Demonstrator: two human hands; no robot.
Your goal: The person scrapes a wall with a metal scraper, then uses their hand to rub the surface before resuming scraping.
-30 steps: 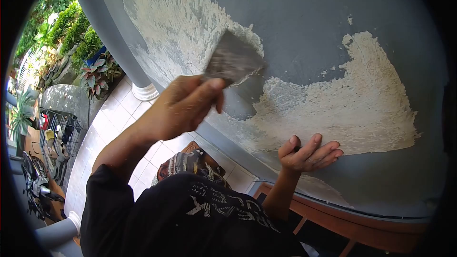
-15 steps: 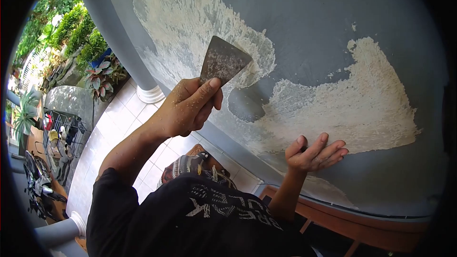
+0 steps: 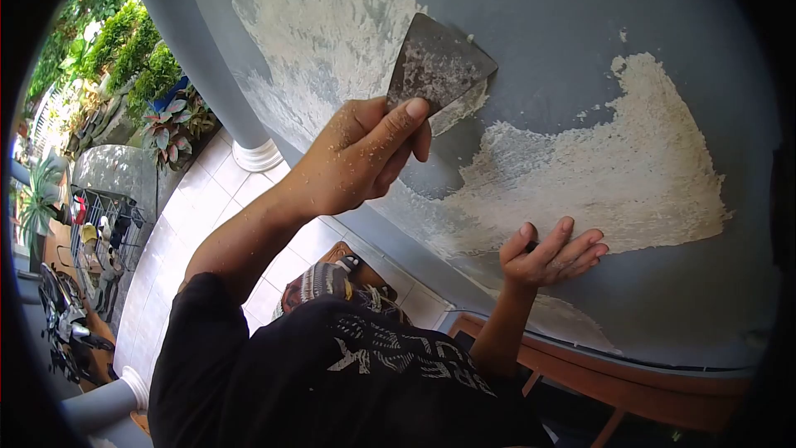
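My left hand [image 3: 356,153] is closed on a scraper [image 3: 439,66] with a wide, flat metal blade smeared with pale residue. Its handle is hidden inside my fist, and the thumb presses at the base of the blade. Pale crumbs speckle the back of that hand and the wrist. The blade overlaps a rough whitish patch [image 3: 323,29] on the grey wall [image 3: 531,33]. Lower right, my right hand [image 3: 551,257] is open, fingers apart, close to the bottom edge of a second whitish patch [image 3: 638,166].
A brown wooden frame [image 3: 613,373] runs below the wall at lower right. White tiles [image 3: 186,241] cover the floor, with a column base [image 3: 255,158] beside the wall. Behind on the left are a wire rack [image 3: 104,232], a motorcycle [image 3: 75,328] and plants [image 3: 149,58].
My left hand has moved up and to the right with the scraper, bringing the blade over the edge of the whitish patch. My right hand has hardly shifted.
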